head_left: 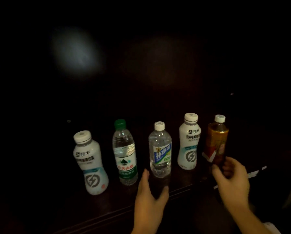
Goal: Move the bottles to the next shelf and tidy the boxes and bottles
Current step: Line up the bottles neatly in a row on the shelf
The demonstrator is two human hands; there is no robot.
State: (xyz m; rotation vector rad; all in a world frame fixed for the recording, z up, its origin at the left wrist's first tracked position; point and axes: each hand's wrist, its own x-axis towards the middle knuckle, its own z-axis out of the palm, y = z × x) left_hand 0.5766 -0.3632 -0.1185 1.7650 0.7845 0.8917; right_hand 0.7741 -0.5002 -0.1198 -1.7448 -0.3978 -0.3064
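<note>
Several bottles stand in a row on a dark shelf (175, 191). From the left: a white drink bottle (90, 164), a clear water bottle with a green cap (125, 154), a clear bottle with a blue label (160, 151), a second white drink bottle (189, 142), and an amber tea bottle (217, 142) that leans slightly. My right hand (230, 179) has thumb and fingers around the amber bottle's base. My left hand (151, 193) is just in front of the blue-label bottle, thumb and fingers apart, holding nothing.
The shelf's front edge (107, 215) runs diagonally from lower left up to the right. Everything behind and above the bottles is dark, with one faint light patch (77, 51). A few pale strips (252, 173) show at the right, beyond my right hand.
</note>
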